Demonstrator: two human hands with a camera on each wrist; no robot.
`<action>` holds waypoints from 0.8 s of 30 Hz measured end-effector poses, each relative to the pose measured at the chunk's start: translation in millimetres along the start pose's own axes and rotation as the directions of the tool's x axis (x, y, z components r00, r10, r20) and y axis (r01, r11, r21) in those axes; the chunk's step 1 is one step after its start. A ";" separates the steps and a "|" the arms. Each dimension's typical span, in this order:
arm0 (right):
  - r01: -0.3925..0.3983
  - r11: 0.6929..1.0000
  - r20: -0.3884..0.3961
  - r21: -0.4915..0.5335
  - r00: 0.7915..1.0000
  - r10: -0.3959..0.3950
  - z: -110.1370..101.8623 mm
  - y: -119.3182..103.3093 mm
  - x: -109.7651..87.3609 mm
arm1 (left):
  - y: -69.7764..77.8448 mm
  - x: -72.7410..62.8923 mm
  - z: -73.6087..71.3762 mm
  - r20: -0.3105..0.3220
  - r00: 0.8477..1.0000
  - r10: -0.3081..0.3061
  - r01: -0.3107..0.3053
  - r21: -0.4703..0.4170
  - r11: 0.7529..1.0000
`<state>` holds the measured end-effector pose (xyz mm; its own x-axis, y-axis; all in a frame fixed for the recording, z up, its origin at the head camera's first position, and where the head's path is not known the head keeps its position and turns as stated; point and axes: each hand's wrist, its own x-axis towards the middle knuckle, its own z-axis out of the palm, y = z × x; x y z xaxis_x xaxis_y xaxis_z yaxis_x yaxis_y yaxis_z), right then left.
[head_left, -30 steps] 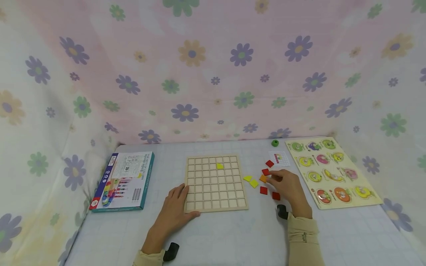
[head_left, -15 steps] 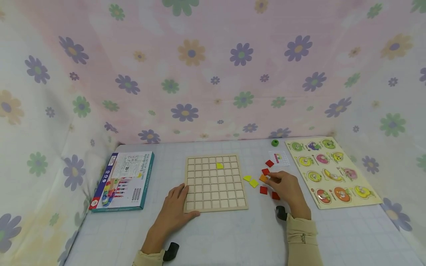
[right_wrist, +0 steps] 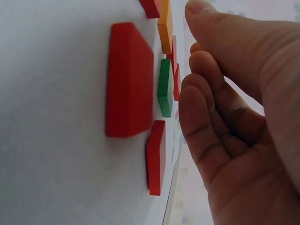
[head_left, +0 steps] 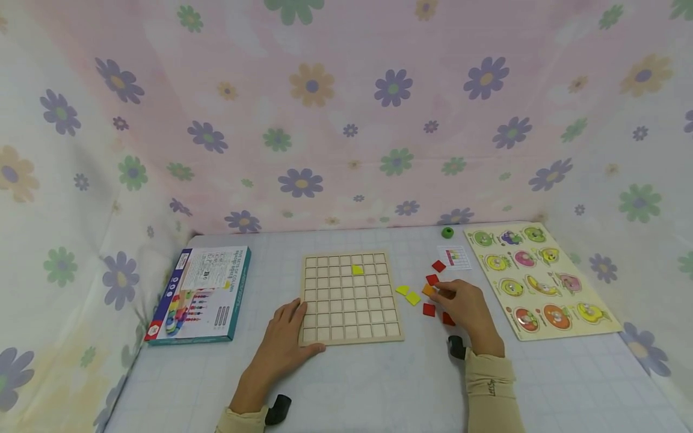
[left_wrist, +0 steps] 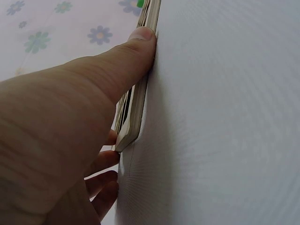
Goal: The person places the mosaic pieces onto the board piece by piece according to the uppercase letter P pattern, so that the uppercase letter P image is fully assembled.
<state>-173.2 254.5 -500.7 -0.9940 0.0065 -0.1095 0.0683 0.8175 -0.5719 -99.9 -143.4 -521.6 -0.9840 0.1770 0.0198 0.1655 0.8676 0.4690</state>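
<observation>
In the head view my left hand rests at the near left corner of a wooden grid board. Its thumb lies along the front edge, its fingers along the left side. One yellow tile sits in the board's grid. My right hand is over loose tiles right of the board, fingers bent and fingertips right at an orange tile. The right wrist view shows no tile between its fingers, with a red tile and a green tile lying below; the hand hides the green one from the head view.
Two yellow tiles lie beside the board's right edge. A printed pattern card and a green bead are farther back. At right lies a fruit puzzle board; at left, a boxed toy set.
My right hand has shifted slightly down and left, its fingertips going from a red tile to the orange tile. The left hand and the grid board have stayed put.
</observation>
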 end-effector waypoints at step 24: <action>-0.045 0.997 0.029 -0.061 0.998 0.047 9.6 -0.9 9.1 | -1.7 0.3 0.4 0.008 1.000 0.000 0.000 0.008 1.000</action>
<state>-181.4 248.3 -509.1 -0.9867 0.0278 -0.1600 0.1076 0.8497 -0.5161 -100.4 -144.6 -522.8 -0.9834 0.1808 0.0129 0.1662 0.8713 0.4618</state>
